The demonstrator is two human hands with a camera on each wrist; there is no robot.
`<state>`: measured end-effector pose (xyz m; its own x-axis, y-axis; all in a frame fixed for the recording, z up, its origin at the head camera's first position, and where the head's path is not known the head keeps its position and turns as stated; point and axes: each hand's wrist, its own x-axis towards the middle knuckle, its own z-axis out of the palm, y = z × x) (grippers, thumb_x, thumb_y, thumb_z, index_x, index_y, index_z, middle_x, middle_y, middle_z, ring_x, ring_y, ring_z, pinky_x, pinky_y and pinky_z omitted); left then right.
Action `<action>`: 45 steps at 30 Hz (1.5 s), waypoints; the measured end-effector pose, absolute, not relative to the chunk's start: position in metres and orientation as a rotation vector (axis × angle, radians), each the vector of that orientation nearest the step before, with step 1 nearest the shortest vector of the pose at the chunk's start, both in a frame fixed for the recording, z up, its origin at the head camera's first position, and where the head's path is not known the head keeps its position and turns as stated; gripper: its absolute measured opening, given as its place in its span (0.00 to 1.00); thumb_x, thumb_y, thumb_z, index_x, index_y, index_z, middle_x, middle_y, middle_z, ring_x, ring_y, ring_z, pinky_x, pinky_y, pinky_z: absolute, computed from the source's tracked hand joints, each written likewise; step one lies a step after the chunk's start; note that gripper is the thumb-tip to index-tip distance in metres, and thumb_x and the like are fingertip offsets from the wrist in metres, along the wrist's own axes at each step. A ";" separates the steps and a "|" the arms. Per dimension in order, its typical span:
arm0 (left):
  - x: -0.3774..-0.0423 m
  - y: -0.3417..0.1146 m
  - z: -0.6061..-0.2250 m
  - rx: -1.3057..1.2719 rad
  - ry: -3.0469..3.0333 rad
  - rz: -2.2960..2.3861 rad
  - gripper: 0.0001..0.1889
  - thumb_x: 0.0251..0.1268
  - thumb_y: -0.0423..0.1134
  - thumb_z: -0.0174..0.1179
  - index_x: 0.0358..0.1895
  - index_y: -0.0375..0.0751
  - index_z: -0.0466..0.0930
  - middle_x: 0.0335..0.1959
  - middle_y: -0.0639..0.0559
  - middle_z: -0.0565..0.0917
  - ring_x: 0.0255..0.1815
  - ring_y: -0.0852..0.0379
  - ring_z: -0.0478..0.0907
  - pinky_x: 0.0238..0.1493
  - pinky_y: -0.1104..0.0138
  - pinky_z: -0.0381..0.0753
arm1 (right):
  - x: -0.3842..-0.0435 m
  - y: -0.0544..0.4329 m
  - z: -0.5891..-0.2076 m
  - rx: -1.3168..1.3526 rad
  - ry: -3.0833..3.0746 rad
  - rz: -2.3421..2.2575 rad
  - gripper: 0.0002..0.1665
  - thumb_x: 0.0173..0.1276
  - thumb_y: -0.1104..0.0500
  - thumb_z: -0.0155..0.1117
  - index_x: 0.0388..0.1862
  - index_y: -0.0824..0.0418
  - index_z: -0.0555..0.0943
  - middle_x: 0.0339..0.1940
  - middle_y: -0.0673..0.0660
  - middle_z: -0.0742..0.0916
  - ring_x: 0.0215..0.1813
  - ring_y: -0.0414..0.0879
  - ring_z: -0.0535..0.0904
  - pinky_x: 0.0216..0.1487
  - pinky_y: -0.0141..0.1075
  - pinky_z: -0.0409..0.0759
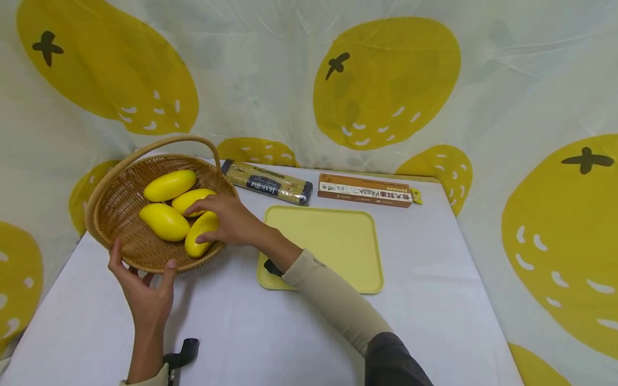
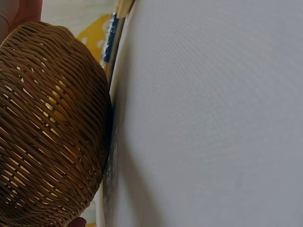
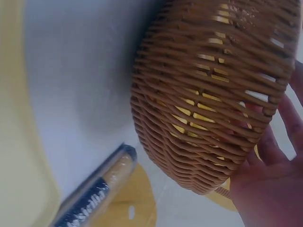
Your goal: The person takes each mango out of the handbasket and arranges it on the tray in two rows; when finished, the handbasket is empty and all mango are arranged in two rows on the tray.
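A wicker basket (image 1: 126,195) with an arched handle is tilted at the left of the table, with several smooth yellow mangoes inside, one of them (image 1: 166,221) near the middle. My left hand (image 1: 148,300) grips its near rim, thumb at the front edge and fingers at the left. Reaching over the right side of the rim, my right hand (image 1: 233,221) holds the front-right mango (image 1: 197,239) between thumb and fingers. The hand hides part of that mango and of the one behind it. In both wrist views, yellow shows through the weave.
Right of the basket lies a pale yellow tray (image 1: 328,252), with my right forearm across its near left corner. Behind it are a spaghetti packet (image 1: 267,182) and a brown pasta box (image 1: 364,191). A fruit-print curtain (image 1: 270,69) hangs along the table's back.
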<state>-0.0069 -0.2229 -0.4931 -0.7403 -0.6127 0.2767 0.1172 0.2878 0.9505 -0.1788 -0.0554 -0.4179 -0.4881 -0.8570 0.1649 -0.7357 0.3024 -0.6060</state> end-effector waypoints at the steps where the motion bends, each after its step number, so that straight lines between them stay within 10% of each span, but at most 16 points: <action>1: -0.007 -0.223 -0.493 0.445 -1.939 -1.504 0.55 0.59 0.30 0.70 0.86 0.56 0.48 0.88 0.58 0.47 0.82 0.40 0.60 0.77 0.43 0.69 | -0.182 -0.058 -0.417 -1.480 2.371 -0.907 0.35 0.65 0.47 0.80 0.70 0.51 0.82 0.67 0.46 0.86 0.70 0.40 0.78 0.71 0.27 0.68; 45: -0.004 -0.221 -0.493 0.483 -1.991 -1.437 0.53 0.60 0.34 0.71 0.86 0.58 0.49 0.87 0.59 0.49 0.82 0.39 0.61 0.78 0.48 0.70 | -0.198 -0.100 -0.415 -1.376 2.348 -0.335 0.32 0.55 0.45 0.86 0.59 0.47 0.86 0.58 0.41 0.87 0.60 0.37 0.78 0.64 0.30 0.74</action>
